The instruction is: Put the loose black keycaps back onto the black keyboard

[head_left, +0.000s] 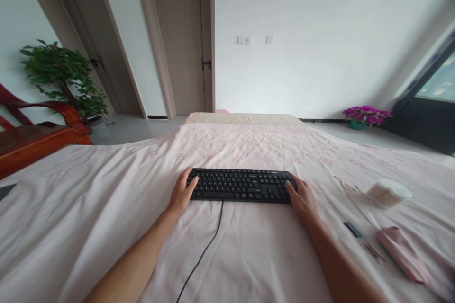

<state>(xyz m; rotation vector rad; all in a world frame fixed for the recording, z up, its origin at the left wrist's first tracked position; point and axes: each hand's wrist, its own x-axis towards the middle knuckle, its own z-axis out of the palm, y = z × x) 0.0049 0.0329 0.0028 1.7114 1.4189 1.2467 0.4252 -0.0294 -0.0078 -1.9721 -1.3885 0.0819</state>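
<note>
A black computer keyboard (241, 184) lies on a pale pink flowered cloth, its black cable (208, 246) running toward me from the near edge. Around the keyboard's left end my left hand (182, 191) is closed, thumb on top of the keys and fingers at the far side. My right hand (302, 196) grips the opposite end the same way, with its thumb over the number pad. The undersides of the fingers are hidden. To the right of my right hand are tweezers (362, 241) with a dark grip, a folded pink cloth (405, 254) and a bundle of cotton swabs (389, 193).
The flowered cloth (117, 199) spreads wide and wrinkled under everything. A few loose sticks (350, 189) lie beside the swabs. Beyond stand a red wooden chair (46, 128), a leafy plant (60, 75), a pot of purple flowers (366, 116) and a closed door (179, 42).
</note>
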